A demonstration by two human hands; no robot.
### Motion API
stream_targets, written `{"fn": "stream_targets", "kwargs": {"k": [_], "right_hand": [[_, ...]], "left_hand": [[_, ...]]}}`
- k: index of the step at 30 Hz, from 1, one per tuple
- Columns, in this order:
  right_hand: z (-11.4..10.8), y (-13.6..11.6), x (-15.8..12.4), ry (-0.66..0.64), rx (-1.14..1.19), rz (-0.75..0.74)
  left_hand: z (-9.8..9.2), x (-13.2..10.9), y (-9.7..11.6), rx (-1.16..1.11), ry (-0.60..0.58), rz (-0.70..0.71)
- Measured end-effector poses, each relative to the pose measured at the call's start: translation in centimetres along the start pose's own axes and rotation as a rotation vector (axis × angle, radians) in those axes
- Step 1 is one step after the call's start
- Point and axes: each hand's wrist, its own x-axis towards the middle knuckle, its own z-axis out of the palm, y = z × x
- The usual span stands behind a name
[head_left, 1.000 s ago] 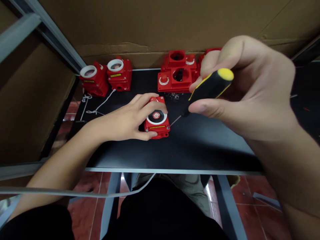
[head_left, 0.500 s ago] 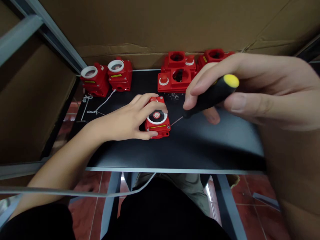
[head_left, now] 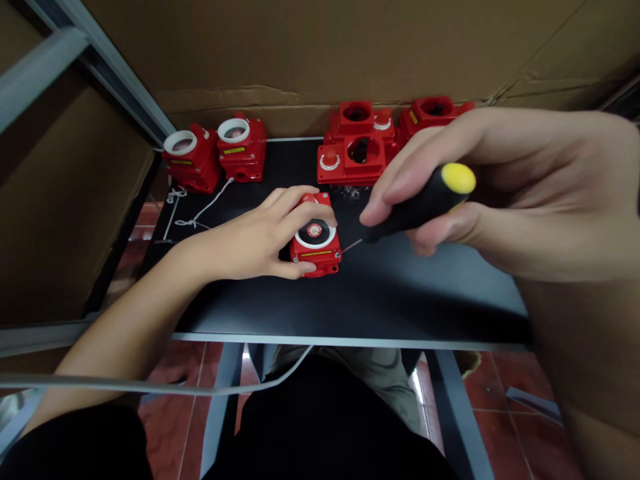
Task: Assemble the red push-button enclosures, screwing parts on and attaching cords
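A small red alarm box (head_left: 316,255) with a white ring around a dark round face lies on the black tabletop (head_left: 280,307). My left hand (head_left: 270,237) grips it from the left, fingers over its top and thumb along its near side. In my right hand (head_left: 500,193) is a screwdriver (head_left: 417,207) with a black handle and yellow end cap, held between thumb and fingers. Its thin shaft slants down to the left, and the tip meets the screw at the box's near right corner.
Two red boxes with white rings (head_left: 243,150) stand at the back left, with white cord (head_left: 213,203) beside them. Several open red housings (head_left: 350,175) sit at the back right near pale crumbs. Cardboard (head_left: 300,53) walls the back; a metal frame (head_left: 115,73) rises at left.
My right hand has shifted its grip around the screwdriver handle, the thumb moving in under it. The handle's end has dropped slightly. The left hand and box stay in place.
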Motion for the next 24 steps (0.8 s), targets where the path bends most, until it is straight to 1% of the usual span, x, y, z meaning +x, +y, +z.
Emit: {"fn": "stream_targets", "kwargs": {"k": [2,5,9,12,15,19,21,24], "right_hand": [[0.2,-0.2,-0.3,0.017,-0.003,0.008],[0.3,-0.2,-0.5,0.027,0.054,0.011],[0.1,0.4,-0.2,0.045,0.050,-0.054],[0.0,0.8,0.2,0.100,0.040,-0.075],[0.3,0.9,0.3,0.155,0.012,-0.062],[0.8,0.4,0.2,0.225,0.027,0.001],[0.7,0.2,0.3,0.203,0.031,-0.020],[-0.1,0.3,0.5,0.102,0.036,-0.036]], "left_hand": [[-0.1,0.0,0.1,-0.008,0.003,0.001],[-0.1,0.0,0.2,-0.033,0.007,-0.007],[-0.3,0.0,0.4,-0.042,0.004,-0.002],[-0.4,0.1,0.6,-0.031,-0.016,-0.001],[-0.4,0.0,0.6,-0.037,-0.012,-0.001],[-0.4,0.0,0.7,-0.044,-0.006,0.003],[-0.5,0.0,0.7,-0.061,0.001,-0.007],[-0.6,0.0,0.8,-0.074,0.008,-0.024]]}}
